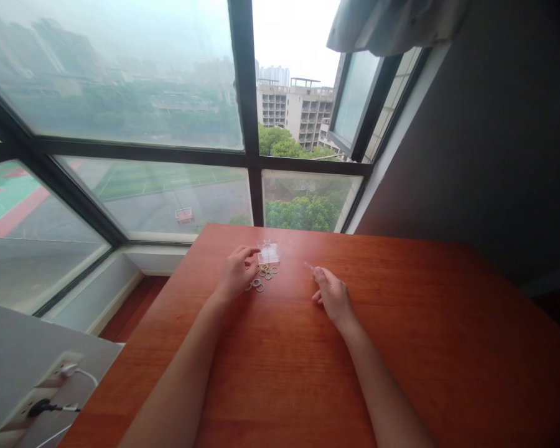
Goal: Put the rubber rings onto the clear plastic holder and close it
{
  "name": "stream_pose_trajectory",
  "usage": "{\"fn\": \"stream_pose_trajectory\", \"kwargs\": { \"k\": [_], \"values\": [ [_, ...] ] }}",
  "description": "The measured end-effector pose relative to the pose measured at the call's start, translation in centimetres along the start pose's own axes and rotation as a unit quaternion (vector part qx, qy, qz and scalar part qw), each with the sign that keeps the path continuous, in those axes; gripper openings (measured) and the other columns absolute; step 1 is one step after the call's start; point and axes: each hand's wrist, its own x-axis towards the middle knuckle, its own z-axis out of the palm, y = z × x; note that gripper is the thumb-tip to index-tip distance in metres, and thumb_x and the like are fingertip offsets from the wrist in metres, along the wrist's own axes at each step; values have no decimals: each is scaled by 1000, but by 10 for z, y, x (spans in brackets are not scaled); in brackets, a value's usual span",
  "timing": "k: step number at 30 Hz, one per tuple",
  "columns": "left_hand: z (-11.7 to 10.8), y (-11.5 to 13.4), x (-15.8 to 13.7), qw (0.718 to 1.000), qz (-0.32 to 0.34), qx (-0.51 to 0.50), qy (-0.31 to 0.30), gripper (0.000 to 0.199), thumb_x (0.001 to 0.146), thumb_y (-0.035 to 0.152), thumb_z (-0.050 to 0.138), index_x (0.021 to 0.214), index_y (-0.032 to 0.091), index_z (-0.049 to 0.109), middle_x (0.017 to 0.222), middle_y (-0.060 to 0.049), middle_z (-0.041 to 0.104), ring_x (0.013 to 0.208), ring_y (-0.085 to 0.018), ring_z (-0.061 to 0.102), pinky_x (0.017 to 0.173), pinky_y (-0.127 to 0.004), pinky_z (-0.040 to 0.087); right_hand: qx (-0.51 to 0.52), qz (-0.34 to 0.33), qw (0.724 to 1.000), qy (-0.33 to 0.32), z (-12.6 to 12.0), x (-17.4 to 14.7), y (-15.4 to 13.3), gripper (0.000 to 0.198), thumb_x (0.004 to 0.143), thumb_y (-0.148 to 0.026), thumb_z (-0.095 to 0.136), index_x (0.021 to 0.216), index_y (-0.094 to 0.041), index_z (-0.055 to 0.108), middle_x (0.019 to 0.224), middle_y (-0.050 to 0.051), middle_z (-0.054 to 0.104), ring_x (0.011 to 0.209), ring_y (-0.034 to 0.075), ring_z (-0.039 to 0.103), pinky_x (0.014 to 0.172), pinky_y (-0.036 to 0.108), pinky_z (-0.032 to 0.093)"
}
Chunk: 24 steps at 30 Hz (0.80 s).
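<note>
My left hand rests at the left of a small clear plastic box, its fingers bent and apart. The index fingertip is at the box's left edge; whether it touches cannot be made out. Just in front of the box lies a loose cluster of small rings, some yellowish and some grey-green, partly hidden behind my left thumb. To the right, my right hand pinches a small, thin, clear piece between thumb and forefinger, slightly above or at the tabletop. Its exact kind is too small to tell.
Both forearms lie over a reddish-brown wooden table. Dark-framed windows stand beyond its far edge, one pane swung open. A grey curtain hangs at upper right. Wall sockets with plugs are at lower left.
</note>
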Motion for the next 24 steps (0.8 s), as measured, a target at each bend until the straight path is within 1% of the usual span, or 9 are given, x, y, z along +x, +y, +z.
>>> {"fn": "stream_pose_trajectory", "kwargs": {
  "k": [4, 9, 11, 14, 16, 18, 20, 22, 24],
  "values": [
    [3, 1, -3, 997, 20, 76, -14, 32, 78, 15, 50, 106, 18, 66, 113, -9, 55, 100, -20, 60, 80, -30, 56, -29, 23, 999, 22, -4, 2, 2, 59, 92, -62, 27, 106, -22, 68, 56, -1, 63, 53, 16, 63, 57, 24, 43],
    [7, 0, -6, 988, 53, 137, -47, 30, 82, 17, 50, 107, 17, 67, 111, -10, 58, 100, -22, 60, 86, -34, 53, -92, 14, 994, 59, -9, 5, 3, 51, 93, -55, 29, 93, -23, 70, 57, 0, 65, 66, 18, 65, 61, 24, 42],
    [8, 1, -6, 985, 60, 153, -55, 28, 84, 19, 49, 106, 17, 67, 109, -10, 61, 98, -22, 61, 87, -35, 52, -101, 14, 993, 66, -7, 6, 6, 47, 92, -53, 34, 96, -22, 69, 67, 2, 68, 71, 19, 66, 63, 25, 44],
    [8, 2, -6, 981, 66, 173, -64, 30, 85, 19, 48, 110, 17, 65, 110, -10, 64, 97, -22, 61, 88, -36, 51, -132, 12, 987, 93, -2, 9, 12, 41, 86, -44, 47, 113, -17, 64, 89, 8, 72, 82, 22, 67, 72, 28, 48],
    [8, 2, -6, 978, 71, 182, -69, 32, 85, 19, 48, 112, 18, 64, 112, -10, 65, 100, -23, 61, 89, -36, 50, -144, 12, 982, 120, 2, 12, 19, 47, 82, -36, 52, 124, -14, 58, 104, 13, 70, 93, 24, 66, 81, 30, 49],
    [8, 3, -7, 977, 72, 186, -76, 33, 84, 19, 49, 114, 18, 63, 114, -10, 64, 103, -23, 60, 91, -36, 49, -114, 12, 984, 136, 6, 14, 25, 55, 79, -32, 55, 131, -12, 52, 116, 15, 66, 100, 25, 65, 87, 32, 49],
    [8, 4, -8, 976, 69, 189, -84, 36, 83, 19, 50, 118, 18, 61, 115, -11, 64, 106, -24, 59, 93, -38, 48, -33, -5, 992, 123, 11, 16, 31, 64, 78, -31, 56, 138, -11, 43, 129, 18, 57, 100, 24, 65, 86, 33, 52],
    [9, 6, -9, 975, 66, 194, -85, 40, 82, 19, 52, 121, 17, 58, 119, -12, 61, 109, -26, 57, 95, -40, 47, 37, -59, 994, 83, 15, 16, 34, 67, 77, -29, 56, 140, -12, 40, 136, 19, 51, 108, 23, 62, 87, 34, 53],
    [10, 11, -10, 974, 68, 203, -74, 42, 81, 18, 54, 123, 17, 56, 125, -13, 57, 114, -27, 54, 99, -43, 44, 36, -115, 992, 47, 17, 14, 32, 64, 77, -25, 55, 139, -14, 43, 139, 16, 49, 120, 24, 55, 97, 37, 49]
  ]
}}
